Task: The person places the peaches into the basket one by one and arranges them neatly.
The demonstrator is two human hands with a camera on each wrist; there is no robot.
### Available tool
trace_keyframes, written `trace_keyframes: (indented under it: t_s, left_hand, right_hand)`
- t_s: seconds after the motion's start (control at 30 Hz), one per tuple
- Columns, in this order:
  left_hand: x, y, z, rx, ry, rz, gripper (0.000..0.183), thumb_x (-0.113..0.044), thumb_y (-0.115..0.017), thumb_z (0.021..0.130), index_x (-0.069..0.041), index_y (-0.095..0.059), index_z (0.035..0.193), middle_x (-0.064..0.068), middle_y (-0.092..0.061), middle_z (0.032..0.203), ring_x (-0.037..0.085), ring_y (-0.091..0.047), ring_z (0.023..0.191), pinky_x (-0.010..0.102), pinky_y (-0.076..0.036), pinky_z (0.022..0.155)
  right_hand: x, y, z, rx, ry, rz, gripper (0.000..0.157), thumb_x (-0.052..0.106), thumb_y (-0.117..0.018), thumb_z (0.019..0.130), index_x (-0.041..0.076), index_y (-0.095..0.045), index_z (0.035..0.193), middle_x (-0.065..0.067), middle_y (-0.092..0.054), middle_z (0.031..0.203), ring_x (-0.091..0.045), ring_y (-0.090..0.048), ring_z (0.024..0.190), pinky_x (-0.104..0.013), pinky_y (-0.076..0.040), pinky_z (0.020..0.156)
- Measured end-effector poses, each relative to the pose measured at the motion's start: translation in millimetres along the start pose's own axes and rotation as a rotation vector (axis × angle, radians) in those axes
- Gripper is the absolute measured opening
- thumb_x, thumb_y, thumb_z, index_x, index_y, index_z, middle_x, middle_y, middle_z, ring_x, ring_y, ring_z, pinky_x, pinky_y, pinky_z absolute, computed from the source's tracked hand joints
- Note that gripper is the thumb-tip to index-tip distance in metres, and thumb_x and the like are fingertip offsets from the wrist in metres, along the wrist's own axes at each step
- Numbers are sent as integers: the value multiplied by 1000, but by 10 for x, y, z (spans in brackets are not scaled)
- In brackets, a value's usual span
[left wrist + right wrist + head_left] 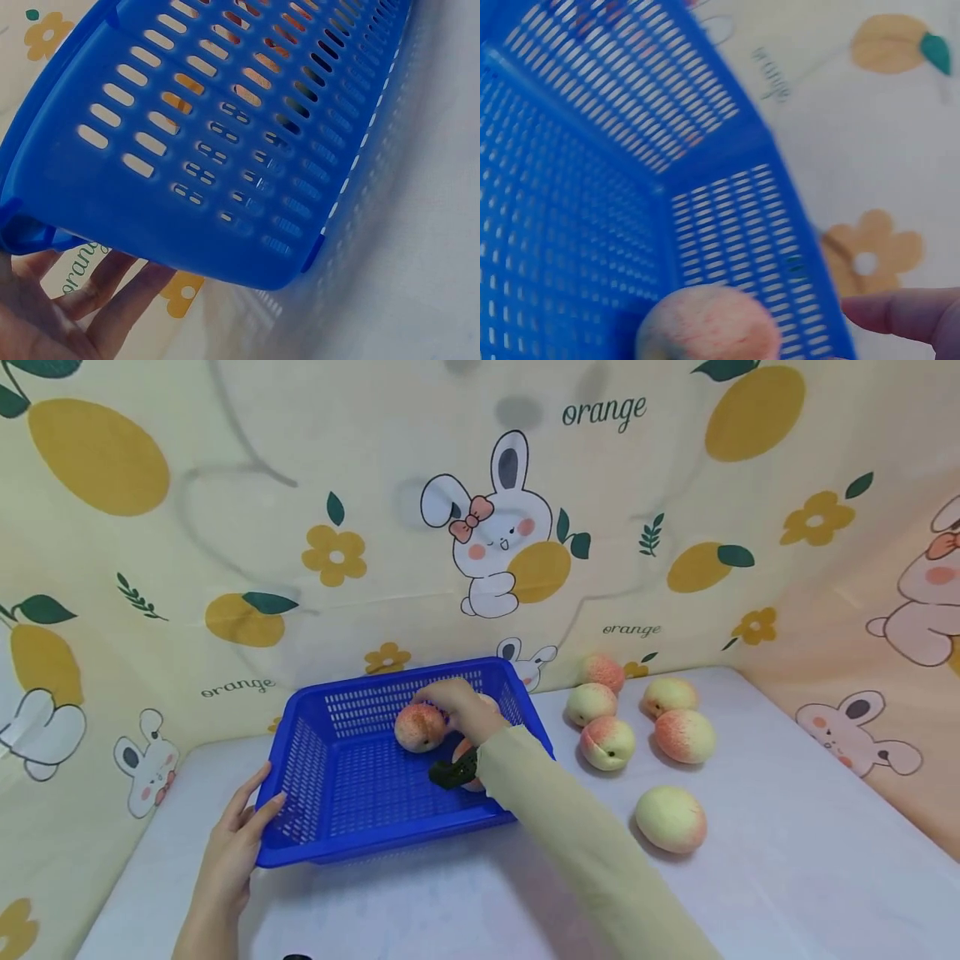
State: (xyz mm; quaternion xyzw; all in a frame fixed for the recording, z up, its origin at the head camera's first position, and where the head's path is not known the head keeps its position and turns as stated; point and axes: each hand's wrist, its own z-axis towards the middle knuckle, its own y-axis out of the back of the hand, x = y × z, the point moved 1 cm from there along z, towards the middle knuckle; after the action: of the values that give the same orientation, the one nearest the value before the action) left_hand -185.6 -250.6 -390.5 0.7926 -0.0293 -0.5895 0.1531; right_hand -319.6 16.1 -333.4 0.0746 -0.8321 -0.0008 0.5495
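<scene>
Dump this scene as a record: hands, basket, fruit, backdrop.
Left hand: holds blue basket by its left rim
Right hand: inside basket, at a peach; grip unclear
In basket: that peach, at least two more peaches, partly hidden
On table: six loose peaches, right of basket
Backdrop: cloth printed with rabbits, "orange" lettering

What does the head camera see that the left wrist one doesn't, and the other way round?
Only the head view shows the right hand, loose peaches on the table and printed bunnies. Only the left wrist view shows reddish patches through slots in the outer wall of the blue basket. Both show the left hand at that basket, and printed flowers.
</scene>
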Motion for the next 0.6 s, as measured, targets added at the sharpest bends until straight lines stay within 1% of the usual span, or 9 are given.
trace_keyframes:
  t_s: [0.03,0.07,0.1,0.2,0.27,0.37,0.43,0.5,0.6]
  left_hand:
    - [-1,2,2,-3,-1,-1,66,-48,-48,97,-38,-15,153,25,-23,154,41,-40,131,28,-56,81]
    - [-3,1,1,-7,0,1,66,-48,-48,97,-38,-15,153,25,-24,154,40,-41,130,25,-57,78]
    - [-7,0,2,-16,2,2,66,-48,-48,97,-38,-15,153,25,-25,153,40,-41,129,26,-57,78]
    - [-10,3,0,-22,8,0,66,-48,-48,97,-38,-15,153,25,-24,154,40,-41,129,27,-57,78]
    - [-10,6,4,-18,10,-6,66,-48,-48,97,-38,-15,153,25,-22,154,41,-40,130,28,-57,79]
    - [-10,6,12,-15,16,-9,67,-49,-48,96,-39,-14,153,25,-21,155,41,-39,131,29,-57,80]
    - [-10,6,17,-10,14,-11,67,-50,-48,96,-38,-14,153,26,-19,155,42,-38,131,35,-54,87]
    - [-6,4,15,-13,15,-4,67,-50,-48,96,-38,-14,153,26,-19,155,42,-38,131,36,-54,88]
    - [2,2,11,-4,11,-16,67,-49,-48,96,-37,-13,153,26,-17,156,44,-36,133,40,-50,93]
  right_hand:
    - [16,31,-23,4,11,19,48,13,-64,88,-1,-52,133,-16,-47,140,-35,-45,128,-50,-46,99]
    - [33,64,-33,6,29,53,48,11,-64,87,-1,-53,132,-16,-46,142,-35,-44,130,-48,-47,99]
    - [46,106,-57,7,36,72,47,13,-64,87,-1,-54,132,-16,-45,143,-35,-42,131,-47,-46,101]
    - [84,234,-138,-5,36,161,47,13,-65,86,-1,-54,130,-17,-44,143,-36,-41,133,-45,-44,104]
    - [104,318,-186,-8,38,190,47,16,-65,87,0,-54,130,-16,-45,143,-35,-42,133,-44,-42,106]
    - [123,423,-228,-8,39,239,45,15,-64,89,0,-54,130,-16,-45,143,-35,-41,133,-43,-41,107]
    - [125,479,-238,-8,38,268,42,14,-64,89,-1,-54,128,-17,-45,142,-35,-42,133,-43,-41,107]
    - [118,532,-242,-13,39,305,40,12,-63,90,-1,-54,126,-18,-46,141,-35,-42,133,-43,-41,107]
    - [106,613,-251,-11,56,334,36,12,-61,91,-2,-55,124,-19,-47,140,-35,-42,132,-42,-40,108]
